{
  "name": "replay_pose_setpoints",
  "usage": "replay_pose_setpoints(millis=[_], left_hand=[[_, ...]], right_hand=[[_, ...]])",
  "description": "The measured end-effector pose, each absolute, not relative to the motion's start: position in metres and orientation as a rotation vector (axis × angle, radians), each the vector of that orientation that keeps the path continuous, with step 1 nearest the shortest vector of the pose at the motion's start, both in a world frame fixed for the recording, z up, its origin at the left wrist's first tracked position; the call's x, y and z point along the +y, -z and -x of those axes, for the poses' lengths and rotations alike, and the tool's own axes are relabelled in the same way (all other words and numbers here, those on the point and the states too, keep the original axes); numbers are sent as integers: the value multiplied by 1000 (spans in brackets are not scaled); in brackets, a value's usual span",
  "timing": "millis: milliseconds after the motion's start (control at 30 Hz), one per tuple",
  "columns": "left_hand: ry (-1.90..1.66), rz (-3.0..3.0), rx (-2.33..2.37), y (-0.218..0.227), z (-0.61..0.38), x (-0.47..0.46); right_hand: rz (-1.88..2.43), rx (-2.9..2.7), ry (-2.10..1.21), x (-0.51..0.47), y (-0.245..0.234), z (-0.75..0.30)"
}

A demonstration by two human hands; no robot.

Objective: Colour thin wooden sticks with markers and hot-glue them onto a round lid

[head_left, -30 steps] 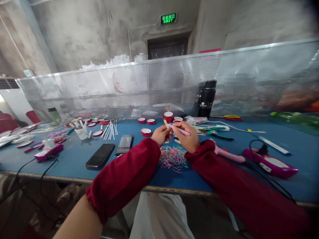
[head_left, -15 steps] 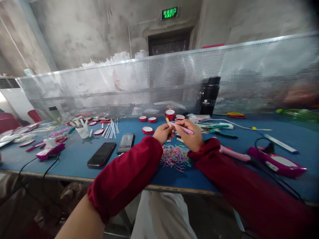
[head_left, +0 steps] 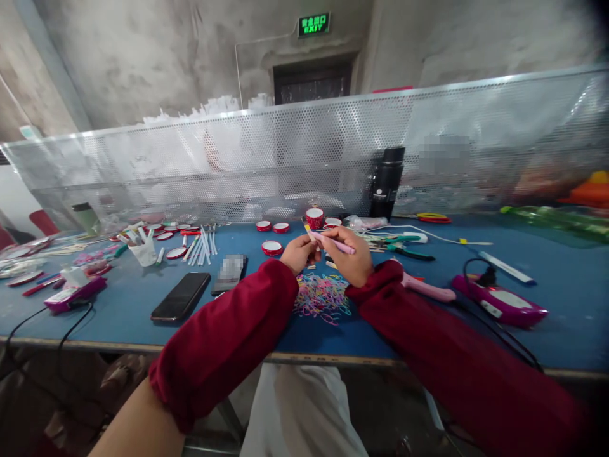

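Note:
My left hand (head_left: pixel 298 254) is closed with the fingertips pinched around a thin stick (head_left: pixel 307 226) that has a yellow band and a dark tip. In my right hand (head_left: pixel 351 257) lies a pink pen-like tool (head_left: pixel 341 245), gripped like a pen, its front end meeting the stick. The contact point is small and partly covered by my fingers. Below both hands, a heap of thin pastel strands (head_left: pixel 323 298) is spread on the blue table (head_left: pixel 266 330). Small pale pieces lie between the heap and my hands. Just behind stands a red tape roll (head_left: pixel 314 219).
Two phones (head_left: pixel 181 297) (head_left: pixel 229 274) lie left of my forearm, near a white cup of sticks (head_left: pixel 143 252). To the right are green-handled pliers (head_left: pixel 406 247), a pink-handled corded tool (head_left: pixel 431 287) and a purple power strip (head_left: pixel 499 303). A black bottle (head_left: pixel 387 183) stands by the perforated screen (head_left: pixel 214 165).
The whole view has shifted slightly, so things sit further left in the picture. Both hands keep their grips on the stick and the pink tool, nearly unchanged.

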State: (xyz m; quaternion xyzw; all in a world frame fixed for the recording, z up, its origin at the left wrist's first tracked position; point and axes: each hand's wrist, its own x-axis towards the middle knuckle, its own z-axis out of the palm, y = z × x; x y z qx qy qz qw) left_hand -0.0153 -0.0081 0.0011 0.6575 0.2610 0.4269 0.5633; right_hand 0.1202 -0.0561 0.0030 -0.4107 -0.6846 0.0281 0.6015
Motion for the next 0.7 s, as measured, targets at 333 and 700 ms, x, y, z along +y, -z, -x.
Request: replay_pose_setpoints(millis=[333, 700], left_hand=[[-1008, -1558, 612, 0, 15, -6], [-1003, -1541, 629, 0, 14, -8]], right_hand=[[941, -1594, -86, -58, -4, -120], [980, -1595, -74, -57, -3, -120]])
